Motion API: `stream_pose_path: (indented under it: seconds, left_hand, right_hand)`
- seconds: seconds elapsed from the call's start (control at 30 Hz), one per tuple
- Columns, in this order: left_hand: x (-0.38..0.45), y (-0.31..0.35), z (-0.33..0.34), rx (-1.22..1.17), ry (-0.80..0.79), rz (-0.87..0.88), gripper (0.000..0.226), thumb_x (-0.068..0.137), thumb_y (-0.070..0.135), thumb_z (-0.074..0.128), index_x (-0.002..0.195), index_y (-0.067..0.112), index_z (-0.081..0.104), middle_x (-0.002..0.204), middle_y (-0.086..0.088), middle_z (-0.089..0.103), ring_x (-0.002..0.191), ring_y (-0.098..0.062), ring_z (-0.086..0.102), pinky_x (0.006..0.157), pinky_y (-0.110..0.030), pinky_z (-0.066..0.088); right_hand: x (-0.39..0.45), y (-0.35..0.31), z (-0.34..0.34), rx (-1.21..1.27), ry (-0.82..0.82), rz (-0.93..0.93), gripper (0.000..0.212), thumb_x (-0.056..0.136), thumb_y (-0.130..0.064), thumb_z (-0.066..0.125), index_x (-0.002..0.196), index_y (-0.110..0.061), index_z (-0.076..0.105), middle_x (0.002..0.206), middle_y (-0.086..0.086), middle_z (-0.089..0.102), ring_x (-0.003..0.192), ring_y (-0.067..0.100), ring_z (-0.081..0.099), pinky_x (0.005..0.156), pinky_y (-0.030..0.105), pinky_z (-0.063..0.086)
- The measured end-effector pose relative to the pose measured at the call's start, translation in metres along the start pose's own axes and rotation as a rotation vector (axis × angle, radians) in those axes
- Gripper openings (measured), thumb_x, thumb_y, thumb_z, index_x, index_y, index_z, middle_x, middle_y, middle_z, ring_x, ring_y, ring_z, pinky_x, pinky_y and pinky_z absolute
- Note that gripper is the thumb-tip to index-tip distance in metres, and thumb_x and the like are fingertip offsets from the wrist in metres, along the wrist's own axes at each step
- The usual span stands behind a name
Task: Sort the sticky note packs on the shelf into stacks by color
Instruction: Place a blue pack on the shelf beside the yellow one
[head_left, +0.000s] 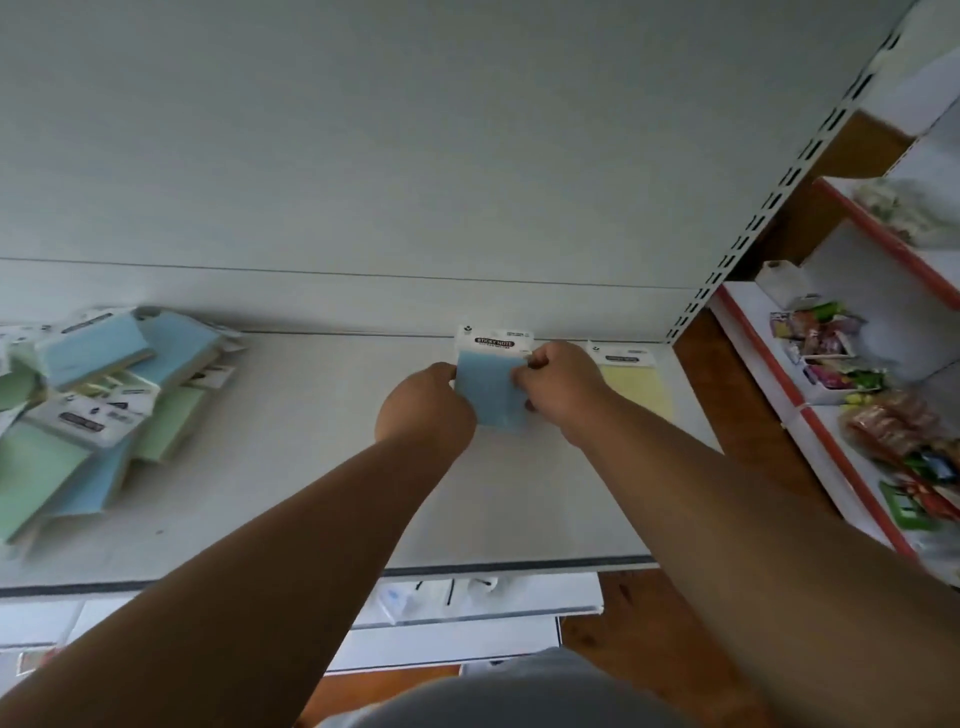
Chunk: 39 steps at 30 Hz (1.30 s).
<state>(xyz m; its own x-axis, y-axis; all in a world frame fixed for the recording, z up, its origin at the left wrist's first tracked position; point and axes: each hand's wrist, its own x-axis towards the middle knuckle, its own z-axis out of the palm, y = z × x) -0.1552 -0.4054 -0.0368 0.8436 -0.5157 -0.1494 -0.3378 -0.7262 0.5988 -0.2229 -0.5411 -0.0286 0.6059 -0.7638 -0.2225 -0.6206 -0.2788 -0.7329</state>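
Observation:
A blue sticky note pack (493, 384) with a white header card lies near the back of the white shelf (322, 467). My left hand (426, 410) grips its left edge and my right hand (558, 384) pinches its right edge. Just to the right lies a yellow pack (636, 382), flat on the shelf. At the far left sits a jumbled pile (98, 405) of blue, green and pale yellow packs, overlapping one another at odd angles.
The shelf's back panel (363, 156) rises behind the packs. A slotted upright (769, 208) bounds the shelf on the right. Beyond it, a red-edged shelf unit (810, 415) carries colourful packets. Lower shelves and a wooden floor show below the front edge.

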Motion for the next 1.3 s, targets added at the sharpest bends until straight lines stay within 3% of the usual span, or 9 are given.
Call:
stream_pose_path:
  seconds: [0.17,0.33,0.6,0.8,0.97,1.03,1.1,1.2,1.3]
  left_hand:
    - [-0.001,0.008,0.018,0.184,0.047,0.002,0.033,0.089,0.028,0.051,0.119,0.020,0.061,0.117,-0.006,0.060,0.104,-0.030,0.061,0.077,-0.033,0.046]
    - [-0.002,0.006,0.015,0.125,0.100,0.022,0.033,0.089,0.034,0.056,0.120,0.021,0.055,0.118,-0.004,0.060,0.101,-0.028,0.062,0.080,-0.036,0.051]
    - [-0.028,-0.071,-0.047,0.056,0.201,0.011,0.029,0.090,0.037,0.055,0.116,0.027,0.059,0.107,0.006,0.064,0.088,-0.015,0.061,0.070,-0.027,0.048]
    - [-0.028,-0.163,-0.149,-0.027,0.371,-0.050,0.026,0.088,0.028,0.056,0.112,0.022,0.063,0.111,0.001,0.063,0.099,-0.022,0.059,0.077,-0.027,0.040]
    - [-0.021,-0.228,-0.215,-0.088,0.328,-0.218,0.044,0.085,0.026,0.059,0.128,0.016,0.056,0.128,-0.009,0.055,0.112,-0.029,0.057,0.093,-0.033,0.043]
    - [-0.015,-0.240,-0.226,-0.213,0.208,-0.299,0.039,0.079,0.026,0.060,0.116,0.014,0.064,0.114,-0.011,0.065,0.100,-0.033,0.064,0.086,-0.037,0.054]
    - [-0.011,-0.245,-0.233,-0.376,0.104,-0.329,0.022,0.079,0.024,0.058,0.094,0.009,0.067,0.090,-0.014,0.070,0.077,-0.032,0.069,0.068,-0.039,0.060]
    - [-0.007,-0.248,-0.239,-0.495,0.060,-0.369,0.019,0.091,0.020,0.055,0.087,0.005,0.066,0.064,-0.006,0.063,0.037,-0.011,0.058,0.034,-0.017,0.041]
    - [-0.005,-0.255,-0.240,-0.573,0.162,-0.389,0.022,0.091,0.029,0.059,0.084,0.010,0.067,0.058,-0.004,0.063,0.041,-0.015,0.060,0.039,-0.020,0.044]
  right_hand:
    - [0.018,-0.003,-0.003,-0.300,-0.061,0.013,0.015,0.079,-0.021,0.064,0.086,-0.008,0.066,0.084,0.015,0.063,0.085,0.032,0.065,0.060,0.024,0.039]
    - [0.005,-0.001,-0.003,-0.445,0.078,-0.056,0.031,0.085,-0.020,0.059,0.111,-0.007,0.052,0.109,0.014,0.064,0.101,0.034,0.061,0.071,0.031,0.040]
    - [-0.043,-0.056,0.067,-0.259,0.024,-0.319,0.015,0.087,-0.034,0.058,0.085,-0.019,0.054,0.080,-0.003,0.058,0.076,0.019,0.055,0.061,0.028,0.036]
    - [-0.087,-0.141,0.163,-0.088,-0.072,-0.392,0.015,0.086,-0.034,0.060,0.082,-0.020,0.058,0.075,-0.008,0.058,0.074,0.016,0.057,0.062,0.027,0.040]
    - [-0.097,-0.208,0.232,-0.101,-0.111,-0.440,0.023,0.087,-0.029,0.060,0.104,-0.015,0.066,0.106,0.003,0.067,0.099,0.023,0.061,0.080,0.027,0.044]
    - [-0.091,-0.227,0.248,-0.192,-0.158,-0.379,0.032,0.088,-0.029,0.056,0.114,-0.012,0.064,0.115,0.009,0.067,0.103,0.028,0.063,0.085,0.030,0.047]
    - [-0.090,-0.239,0.259,-0.229,-0.219,-0.322,0.023,0.085,-0.027,0.052,0.098,-0.014,0.065,0.100,0.012,0.070,0.089,0.031,0.068,0.077,0.034,0.053]
    - [-0.091,-0.244,0.269,-0.164,-0.175,-0.277,0.016,0.084,-0.026,0.055,0.082,-0.012,0.064,0.082,0.010,0.068,0.079,0.032,0.069,0.073,0.035,0.055]
    - [-0.098,-0.240,0.267,0.028,-0.096,-0.187,0.015,0.084,-0.026,0.062,0.077,-0.013,0.065,0.069,0.007,0.067,0.061,0.024,0.065,0.058,0.028,0.053]
